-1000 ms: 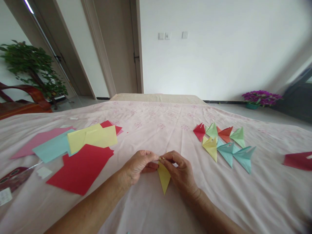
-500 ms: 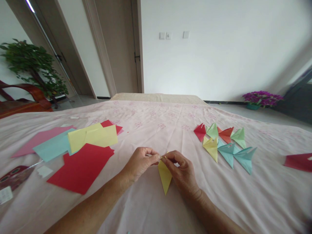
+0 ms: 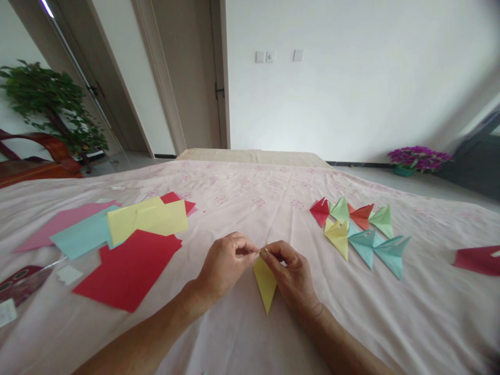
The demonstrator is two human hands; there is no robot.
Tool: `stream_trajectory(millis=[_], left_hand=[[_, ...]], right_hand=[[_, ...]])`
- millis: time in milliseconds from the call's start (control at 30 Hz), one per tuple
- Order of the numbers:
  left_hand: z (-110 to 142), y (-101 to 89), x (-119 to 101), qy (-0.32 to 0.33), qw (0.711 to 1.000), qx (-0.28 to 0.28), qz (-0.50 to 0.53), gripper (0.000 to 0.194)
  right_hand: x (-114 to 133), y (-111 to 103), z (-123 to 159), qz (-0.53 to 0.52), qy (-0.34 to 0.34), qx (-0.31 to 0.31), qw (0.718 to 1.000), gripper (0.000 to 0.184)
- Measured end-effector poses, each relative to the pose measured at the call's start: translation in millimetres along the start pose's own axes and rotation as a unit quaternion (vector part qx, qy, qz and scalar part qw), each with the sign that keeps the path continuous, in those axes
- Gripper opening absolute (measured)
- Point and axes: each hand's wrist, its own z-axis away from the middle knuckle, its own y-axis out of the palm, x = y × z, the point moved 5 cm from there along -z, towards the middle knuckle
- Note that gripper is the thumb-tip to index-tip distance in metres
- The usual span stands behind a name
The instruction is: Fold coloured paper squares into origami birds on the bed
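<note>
A folded yellow paper (image 3: 266,285) hangs point-down between my hands, low in the middle of the view. My right hand (image 3: 291,273) pinches its upper edge between thumb and fingers. From the other side, my left hand (image 3: 228,260) closes thumb and forefinger at the same top corner, the fingertips of both hands almost touching. What exactly lies under the fingertips is hidden. To the right, several folded paper shapes lie in two rows, among them a yellow one (image 3: 337,237), a red one (image 3: 320,211) and a blue one (image 3: 394,255).
On the left lie red paper sheets (image 3: 130,276), yellow sheets (image 3: 167,217), a blue sheet (image 3: 80,237) and a pink sheet (image 3: 58,224). A phone (image 3: 25,284) rests near the left edge. Dark red paper (image 3: 478,260) lies far right on the pink cloth (image 3: 234,333).
Both hands stay at the top corner of the yellow paper. My left hand has turned slightly and its fingers sit a little higher; the paper's lower tip has shifted slightly right.
</note>
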Motion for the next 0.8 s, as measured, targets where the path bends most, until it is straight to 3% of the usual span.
stream_trajectory(millis=[133,300,567,667,800], left_hand=[[3,1.8,-4,0.044,0.998,-0.035,-0.035,0.011],[5,4.2,-1,0.047,0.997,-0.048,-0.039,0.011],[10,7.3,-9,0.08,0.993,-0.036,-0.072,0.014],[10,8.5,-9,0.088,0.992,-0.033,-0.081,0.014],[7,10.0,0,0.051,0.997,-0.04,-0.039,0.011]], right_hand=[[2,0,0,-0.001,-0.007,-0.001,1.0,0.021],[5,1,1,0.008,-0.02,0.008,1.0,0.02],[3,4,3,0.062,-0.095,0.036,0.993,0.014],[0,4,3,0.056,-0.076,0.033,0.995,0.016],[-5,2,4,0.023,-0.003,0.035,0.999,0.018]])
